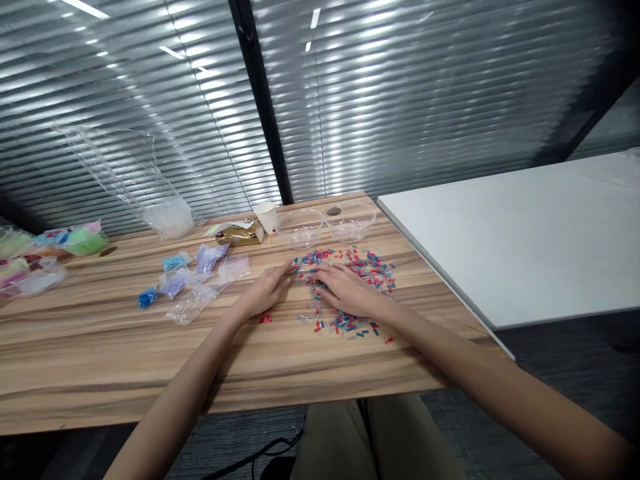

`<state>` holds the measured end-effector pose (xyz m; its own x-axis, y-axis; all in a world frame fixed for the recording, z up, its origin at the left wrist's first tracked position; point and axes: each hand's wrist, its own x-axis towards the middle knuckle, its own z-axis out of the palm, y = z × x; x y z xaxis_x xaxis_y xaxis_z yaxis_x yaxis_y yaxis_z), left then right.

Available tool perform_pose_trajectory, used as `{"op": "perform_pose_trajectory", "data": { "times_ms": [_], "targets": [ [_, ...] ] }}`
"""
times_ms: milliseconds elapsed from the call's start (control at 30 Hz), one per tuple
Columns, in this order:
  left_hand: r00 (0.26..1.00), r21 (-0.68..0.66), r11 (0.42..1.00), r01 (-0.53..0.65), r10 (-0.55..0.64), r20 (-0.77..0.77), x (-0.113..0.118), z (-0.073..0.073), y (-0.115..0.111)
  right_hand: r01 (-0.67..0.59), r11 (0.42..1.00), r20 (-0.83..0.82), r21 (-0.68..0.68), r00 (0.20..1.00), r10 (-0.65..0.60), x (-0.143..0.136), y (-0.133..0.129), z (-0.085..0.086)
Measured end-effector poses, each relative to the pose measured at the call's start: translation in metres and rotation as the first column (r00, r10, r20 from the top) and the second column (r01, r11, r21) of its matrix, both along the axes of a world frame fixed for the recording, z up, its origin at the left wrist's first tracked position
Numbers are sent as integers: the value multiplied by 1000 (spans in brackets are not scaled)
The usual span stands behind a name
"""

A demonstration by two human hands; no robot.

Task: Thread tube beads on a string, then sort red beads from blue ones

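A wide pile of small red, blue and clear plastic pieces (373, 263) is spread over the wooden table (150, 367). My right hand (345, 290) rests palm down on the pile, its fingers apart and pointing left among the pieces. At the pile's left edge lies my left hand (264, 291), fingers stretched forward, the tips by the nearest pieces. Whether a tiny piece is under either hand's fingertips is too small to tell. A few red pieces (265, 319) sit apart, just below my left hand.
Behind the pile stand two clear round bowls (306, 237) (350, 233), a white paper cup (267, 217) and a gold packet (239, 233). Small bags with blue and purple contents (173, 287) lie to the left. A white table (525, 247) adjoins on the right.
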<state>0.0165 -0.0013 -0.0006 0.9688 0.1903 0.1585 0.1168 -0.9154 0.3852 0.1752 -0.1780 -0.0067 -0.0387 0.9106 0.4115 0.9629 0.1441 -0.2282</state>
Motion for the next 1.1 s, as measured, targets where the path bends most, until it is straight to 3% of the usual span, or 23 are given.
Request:
{"op": "perform_pose_trajectory", "data": {
  "times_ms": [500,1100],
  "targets": [
    [998,56,998,-6,10,-66,2,3,-3,13,1000,55,-25,998,-12,-2,0,2],
    [994,34,999,-10,14,-109,1,5,-3,34,999,41,-27,999,-33,-3,-1,2]
  ]
}}
